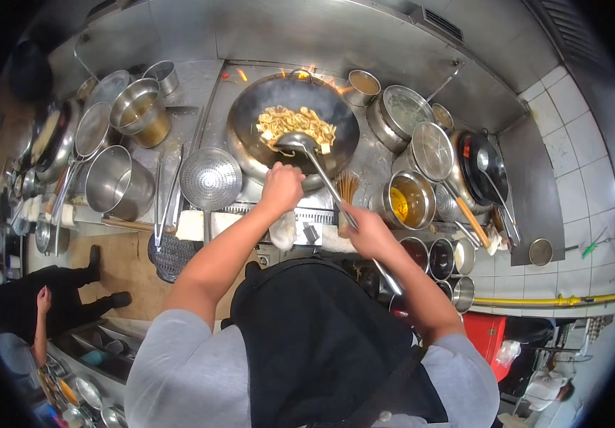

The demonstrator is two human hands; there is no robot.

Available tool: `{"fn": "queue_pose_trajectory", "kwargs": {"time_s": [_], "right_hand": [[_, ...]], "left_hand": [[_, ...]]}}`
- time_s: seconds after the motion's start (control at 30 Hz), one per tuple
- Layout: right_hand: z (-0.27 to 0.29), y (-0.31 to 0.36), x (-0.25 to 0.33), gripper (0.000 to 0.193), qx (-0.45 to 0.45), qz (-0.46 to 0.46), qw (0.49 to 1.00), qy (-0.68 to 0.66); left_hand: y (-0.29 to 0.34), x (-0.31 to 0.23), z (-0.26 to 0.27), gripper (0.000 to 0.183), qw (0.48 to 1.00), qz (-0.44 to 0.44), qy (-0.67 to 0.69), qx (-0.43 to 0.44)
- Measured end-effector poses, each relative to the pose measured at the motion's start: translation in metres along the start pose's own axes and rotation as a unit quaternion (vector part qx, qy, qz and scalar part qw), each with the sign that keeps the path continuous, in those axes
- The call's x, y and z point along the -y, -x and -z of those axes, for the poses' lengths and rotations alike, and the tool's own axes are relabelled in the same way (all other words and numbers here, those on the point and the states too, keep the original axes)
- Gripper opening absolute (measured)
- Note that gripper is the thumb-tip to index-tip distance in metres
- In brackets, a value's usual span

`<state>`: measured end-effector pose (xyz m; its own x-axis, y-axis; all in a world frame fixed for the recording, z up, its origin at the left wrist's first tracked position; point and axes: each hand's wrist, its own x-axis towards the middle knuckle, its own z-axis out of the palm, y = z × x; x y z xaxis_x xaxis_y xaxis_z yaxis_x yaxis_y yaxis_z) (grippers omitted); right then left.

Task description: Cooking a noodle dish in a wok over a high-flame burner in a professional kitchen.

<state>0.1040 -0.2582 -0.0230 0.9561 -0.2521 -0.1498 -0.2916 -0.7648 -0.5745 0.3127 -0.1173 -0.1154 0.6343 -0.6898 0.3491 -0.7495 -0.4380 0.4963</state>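
Note:
A large dark wok point(339, 110) sits on the burner in front of me, with flames licking at its far rim. Steaming flat noodles with pale chunks point(299, 123) lie in its middle. My left hand point(283, 188) is closed at the near edge of the wok; the part it grips is hidden under the fingers. A long metal ladle point(327, 181) is held in my right hand point(370, 232), which wraps round its shaft. The ladle's bowl rests in the wok, against the near side of the noodles. A folded whitish cloth point(282, 230) hangs below my left hand.
Left of the wok lie a perforated skimmer point(211, 178), tongs point(170, 192) and steel pots point(120, 183). A bamboo brush point(348, 187), a pot of yellow liquid point(409, 200) and strainers point(433, 151) stand on the right. Another person's legs point(65, 285) show at far left.

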Motion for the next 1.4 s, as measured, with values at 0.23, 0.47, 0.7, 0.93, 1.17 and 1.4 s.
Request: {"fn": "queue_pose_trajectory", "kwargs": {"time_s": [0.23, 0.47, 0.7, 0.93, 1.17, 1.4], "right_hand": [[-0.034, -0.035, -0.004, 0.062, -0.115, 0.025, 0.993, -0.018], [-0.022, 0.051, -0.001, 0.063, -0.023, -0.055, 0.98, -0.188], [-0.03, -0.019, -0.055, 0.061, -0.055, -0.053, 0.976, -0.205], [-0.074, -0.121, -0.069, 0.062, -0.274, -0.064, 0.945, -0.164], [-0.039, -0.097, -0.062, 0.068, -0.091, -0.121, 0.774, -0.615], [-0.051, -0.171, -0.082, 0.064, -0.172, -0.099, 0.849, -0.489]], "left_hand": [[0.077, 0.022, -0.026, 0.018, 0.996, -0.011, 0.003, 0.094], [-0.003, 0.025, 0.002, 0.019, 1.0, 0.009, -0.016, 0.016], [0.044, -0.024, 0.033, 0.035, 0.987, -0.072, -0.018, -0.143], [0.147, -0.011, 0.061, 0.029, 0.97, 0.144, 0.194, -0.002], [0.221, 0.031, 0.091, 0.025, 0.921, 0.34, 0.179, -0.064], [0.221, 0.03, 0.092, 0.023, 0.891, 0.389, 0.215, -0.096]]}}
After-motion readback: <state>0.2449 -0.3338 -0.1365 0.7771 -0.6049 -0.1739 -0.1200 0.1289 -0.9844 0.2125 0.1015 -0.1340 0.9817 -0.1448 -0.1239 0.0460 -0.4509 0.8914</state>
